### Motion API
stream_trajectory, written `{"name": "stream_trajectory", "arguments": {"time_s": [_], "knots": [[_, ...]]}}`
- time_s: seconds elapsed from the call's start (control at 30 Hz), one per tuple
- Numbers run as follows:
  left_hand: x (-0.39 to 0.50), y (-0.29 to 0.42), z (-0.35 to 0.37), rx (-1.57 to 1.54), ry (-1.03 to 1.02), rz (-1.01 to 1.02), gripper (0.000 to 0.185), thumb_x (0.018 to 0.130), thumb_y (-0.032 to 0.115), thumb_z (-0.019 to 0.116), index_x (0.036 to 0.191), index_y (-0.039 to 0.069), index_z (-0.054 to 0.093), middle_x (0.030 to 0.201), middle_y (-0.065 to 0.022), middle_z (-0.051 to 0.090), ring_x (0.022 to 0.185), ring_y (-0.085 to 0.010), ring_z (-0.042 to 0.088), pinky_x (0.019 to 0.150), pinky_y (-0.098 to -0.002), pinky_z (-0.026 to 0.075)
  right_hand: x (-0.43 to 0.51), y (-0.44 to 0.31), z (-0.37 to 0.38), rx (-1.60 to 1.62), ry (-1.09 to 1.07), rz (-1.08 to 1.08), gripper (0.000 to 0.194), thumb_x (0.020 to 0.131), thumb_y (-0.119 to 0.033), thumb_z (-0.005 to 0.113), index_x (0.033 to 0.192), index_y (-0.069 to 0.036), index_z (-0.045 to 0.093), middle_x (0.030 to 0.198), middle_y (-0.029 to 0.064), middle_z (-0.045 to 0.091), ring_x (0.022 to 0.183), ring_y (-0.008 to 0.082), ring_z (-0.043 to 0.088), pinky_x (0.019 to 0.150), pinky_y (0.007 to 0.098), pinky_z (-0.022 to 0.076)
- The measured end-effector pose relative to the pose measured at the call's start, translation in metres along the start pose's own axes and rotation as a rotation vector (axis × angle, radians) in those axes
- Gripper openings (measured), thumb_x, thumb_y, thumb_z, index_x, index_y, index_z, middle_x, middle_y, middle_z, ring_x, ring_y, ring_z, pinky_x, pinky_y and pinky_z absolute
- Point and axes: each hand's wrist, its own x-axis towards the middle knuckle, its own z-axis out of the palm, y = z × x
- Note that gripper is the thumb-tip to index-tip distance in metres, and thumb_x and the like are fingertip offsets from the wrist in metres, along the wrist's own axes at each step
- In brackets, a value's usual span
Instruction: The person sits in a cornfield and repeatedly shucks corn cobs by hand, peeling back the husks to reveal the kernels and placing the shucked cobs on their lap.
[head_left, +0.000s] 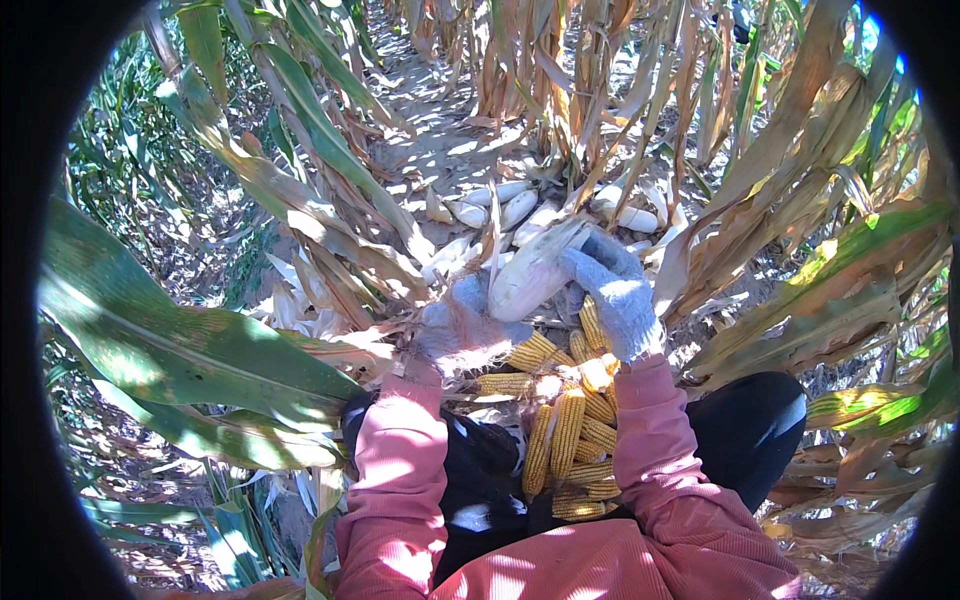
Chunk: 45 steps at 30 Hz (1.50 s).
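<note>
My right hand (611, 289), in a grey fabric glove, grips the far end of a corn ear in pale husk (525, 277). The ear lies tilted between my hands, its near end towards my left. My left hand (465, 326), gloved too, is at the ear's near end with brown corn silk over its fingers; whether its fingers close on the ear I cannot tell. Below the hands, between my legs, lies a pile of husked yellow corn cobs (568, 431).
More ears in husk (517, 206) lie on the ground just beyond my hands. Dry corn stalks (570, 90) stand ahead and to the right. A broad green corn leaf (187, 352) reaches in from the left. Loose husks (289, 304) lie left of my hands.
</note>
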Motion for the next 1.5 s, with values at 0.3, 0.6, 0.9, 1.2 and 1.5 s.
{"name": "stream_trajectory", "arguments": {"time_s": [0.3,0.6,0.9,1.2,1.5], "knots": [[-0.013,0.061,0.023,-0.562,0.061,-0.251,0.089,0.068,0.019,0.089,0.141,0.003,0.041,0.137,-0.0129,0.052,0.121,-0.0240,0.054,0.102,-0.0373,0.047,0.008,0.019,0.015,0.030,0.282,-0.275,0.027,0.099,-0.022,0.057,0.104,0.000,0.071,0.094,0.0042,0.069,0.084,0.0096,0.059,0.076,0.0245,0.0475],[-0.011,0.045,0.055,-0.798,0.126,-0.470,0.073,0.071,0.015,0.086,0.133,0.000,0.052,0.122,-0.0104,0.063,0.106,-0.0187,0.061,0.092,-0.0309,0.051,0.019,0.064,0.031,0.735,0.291,-0.220,0.031,0.103,-0.027,0.051,0.105,-0.001,0.066,0.093,0.0041,0.065,0.086,0.0149,0.061,0.084,0.0304,0.0503],[0.000,0.007,0.042,-0.911,0.202,-0.407,0.062,0.075,0.030,0.082,0.124,0.001,0.057,0.111,-0.0103,0.064,0.096,-0.0212,0.063,0.082,-0.0334,0.053,0.014,0.092,0.042,1.021,0.226,0.026,0.027,0.103,-0.031,0.052,0.103,-0.007,0.063,0.076,-0.0005,0.058,0.068,0.0117,0.055,0.069,0.0283,0.0502],[-0.002,-0.001,0.043,-0.730,0.222,-0.327,0.053,0.081,0.038,0.076,0.118,0.003,0.060,0.103,-0.0100,0.063,0.090,-0.0228,0.063,0.077,-0.0367,0.053,0.009,0.075,0.005,0.813,-0.170,0.083,0.024,0.102,-0.024,0.054,0.100,-0.002,0.062,0.072,-0.0033,0.051,0.059,0.0070,0.044,0.055,0.0211,0.0372],[0.003,-0.004,-0.011,-1.084,0.681,-0.431,0.052,0.086,0.044,0.071,0.115,0.002,0.060,0.093,-0.0083,0.063,0.083,-0.0220,0.063,0.069,-0.0370,0.053,-0.016,0.101,-0.013,-0.314,-0.461,0.225,0.024,0.086,-0.018,0.067,0.101,0.001,0.070,0.092,0.0044,0.066,0.085,0.0106,0.061,0.075,0.0234,0.0491]]}}
